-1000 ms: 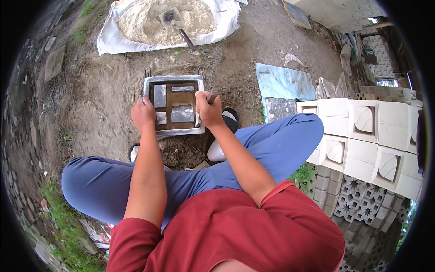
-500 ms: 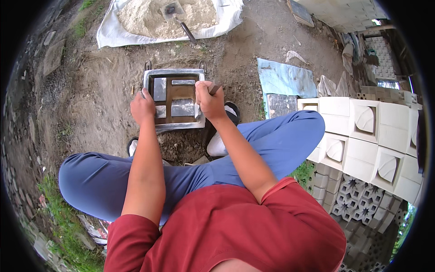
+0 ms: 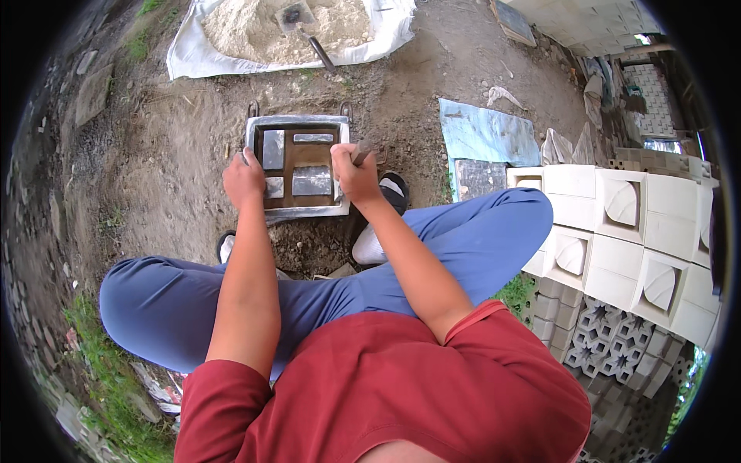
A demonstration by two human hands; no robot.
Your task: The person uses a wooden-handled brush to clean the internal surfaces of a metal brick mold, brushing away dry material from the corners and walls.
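On the ground in front of me lies a square metal mould [image 3: 309, 121] with a grey rim. Its inside is brown, with several flat grey metal blocks [image 3: 312, 181] set in it. My left hand [image 3: 244, 180] is closed on the mould's left side; a small grey piece shows by its thumb, too little to name. At the right rim, my right hand [image 3: 356, 174] is closed round a hand tool with a brownish handle [image 3: 360, 153]. The tool's thin pale blade points down along the mould's right inner side, mostly hidden by the hand.
Beyond the mould, a white sheet [image 3: 189, 62] bears a heap of pale sand [image 3: 247, 31] with a dark-handled trowel [image 3: 319, 52]. To the right lie a blue sheet [image 3: 486, 131] and stacked pale blocks [image 3: 617, 262]. My feet flank the mould's near side.
The mould has shifted very slightly away from me. My right hand has tilted the tool's handle a little, moving slightly left; my left hand stays on the mould's side.
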